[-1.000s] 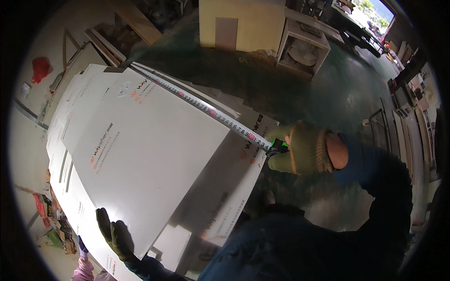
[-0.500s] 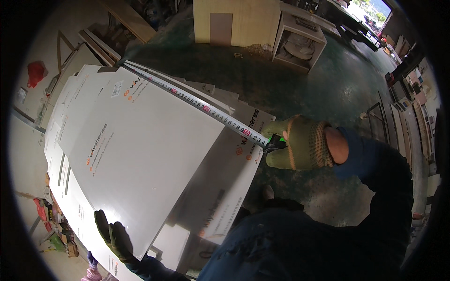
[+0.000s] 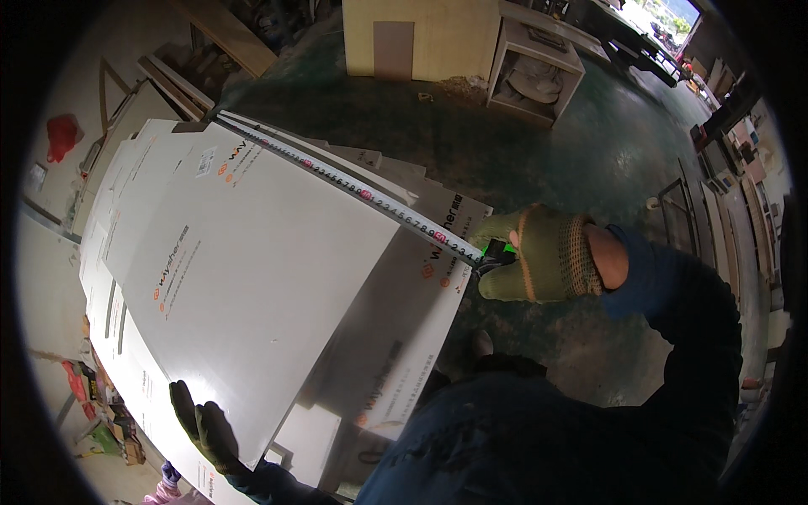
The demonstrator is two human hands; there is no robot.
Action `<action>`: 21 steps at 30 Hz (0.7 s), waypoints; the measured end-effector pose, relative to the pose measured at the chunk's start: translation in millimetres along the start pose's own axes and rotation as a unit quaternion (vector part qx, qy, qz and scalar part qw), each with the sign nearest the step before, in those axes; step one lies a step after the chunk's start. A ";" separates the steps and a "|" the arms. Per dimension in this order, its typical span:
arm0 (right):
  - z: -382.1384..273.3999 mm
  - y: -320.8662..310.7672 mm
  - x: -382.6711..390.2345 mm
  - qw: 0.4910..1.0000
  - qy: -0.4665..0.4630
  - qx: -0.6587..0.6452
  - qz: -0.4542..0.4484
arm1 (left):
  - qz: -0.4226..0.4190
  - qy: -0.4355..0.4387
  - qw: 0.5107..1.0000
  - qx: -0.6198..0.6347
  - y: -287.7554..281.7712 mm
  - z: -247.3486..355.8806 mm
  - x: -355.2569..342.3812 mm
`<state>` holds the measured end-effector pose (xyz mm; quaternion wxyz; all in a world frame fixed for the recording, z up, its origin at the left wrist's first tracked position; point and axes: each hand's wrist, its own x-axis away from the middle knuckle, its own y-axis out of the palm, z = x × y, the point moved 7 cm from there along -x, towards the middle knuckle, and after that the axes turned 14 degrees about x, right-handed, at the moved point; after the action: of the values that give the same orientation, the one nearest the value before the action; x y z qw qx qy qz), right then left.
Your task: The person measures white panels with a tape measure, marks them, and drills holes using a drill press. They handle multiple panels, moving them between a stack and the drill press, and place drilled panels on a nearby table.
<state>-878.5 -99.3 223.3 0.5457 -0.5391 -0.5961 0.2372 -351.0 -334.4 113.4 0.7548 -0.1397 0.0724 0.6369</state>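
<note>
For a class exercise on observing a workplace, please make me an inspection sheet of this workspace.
Surface: a stack of printed white panels, edges uneven; the top panel leaves part of those beneath uncovered.
Job's things: tape measure, its blade drawn out along the top panel's far edge and past its corner.
Left hand: gloved, open, at the top panel's near-left edge.
Right hand: gloved, closed around the tape measure.
Clutter: jumbled items at lower left; boards at upper left.
Cables: nothing seen.
Surroundings: dark green floor, open-fronted cabinet, another person's purple-gloved hand by the stack.
</note>
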 end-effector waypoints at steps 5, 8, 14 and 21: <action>8.4 5.4 -3.3 0.998 0.039 -0.010 -0.041 | -0.023 0.032 0.999 -0.033 -6.5 -3.8 -1.5; 17.1 8.9 -3.1 0.995 0.078 -0.031 -0.058 | -0.051 0.071 0.992 -0.094 -12.1 -6.4 -0.6; 24.5 14.2 -4.1 0.994 0.035 -0.098 -0.039 | -0.051 0.053 0.983 -0.170 8.5 17.0 4.9; 17.4 7.1 -6.0 0.988 -0.098 -0.092 0.080 | -0.058 0.043 0.988 -0.138 -2.4 5.8 1.8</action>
<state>-892.6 -97.3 209.6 0.4117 -0.6075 -0.6208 0.2758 -348.8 -331.3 118.7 0.7601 -0.2741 0.0082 0.5891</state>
